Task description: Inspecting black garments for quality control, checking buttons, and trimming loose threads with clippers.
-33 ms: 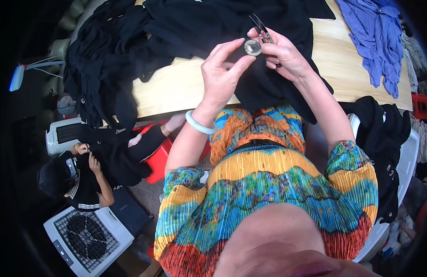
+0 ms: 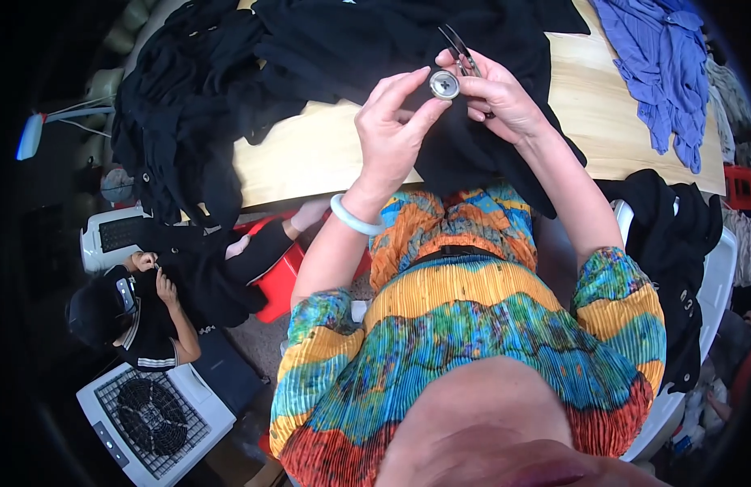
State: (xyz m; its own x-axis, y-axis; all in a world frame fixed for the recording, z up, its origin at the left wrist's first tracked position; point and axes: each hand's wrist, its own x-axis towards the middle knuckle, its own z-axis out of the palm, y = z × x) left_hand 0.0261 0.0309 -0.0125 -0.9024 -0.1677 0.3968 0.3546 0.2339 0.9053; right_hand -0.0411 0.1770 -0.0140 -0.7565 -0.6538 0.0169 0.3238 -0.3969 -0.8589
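Note:
A round pale button [image 2: 444, 85] with a dark rim and a dark cross of thread at its centre is pinched between the thumb and forefinger of my left hand [image 2: 391, 122]. My right hand [image 2: 505, 101] is closed on slim metal thread snips [image 2: 463, 53], their blades pointing up and away. Its thumb tip meets the button's right edge. Black cloth [image 2: 473, 138] hangs below both hands over the table's near edge; whether the button is joined to it is hidden by my fingers.
Black garments [image 2: 335, 49] cover much of the pale wooden table [image 2: 294, 154]. Purple clothing [image 2: 659, 73] lies at the far right. On the left, a seated co-worker [image 2: 107, 316] handles dark cloth beside a white fan unit [image 2: 156, 422]. Dark garments fill a white tub [image 2: 720, 268] at right.
The button has tilted, so its face and crossed thread now show plainly. My left wrist has shifted very slightly; my right hand and the snips stay in place.

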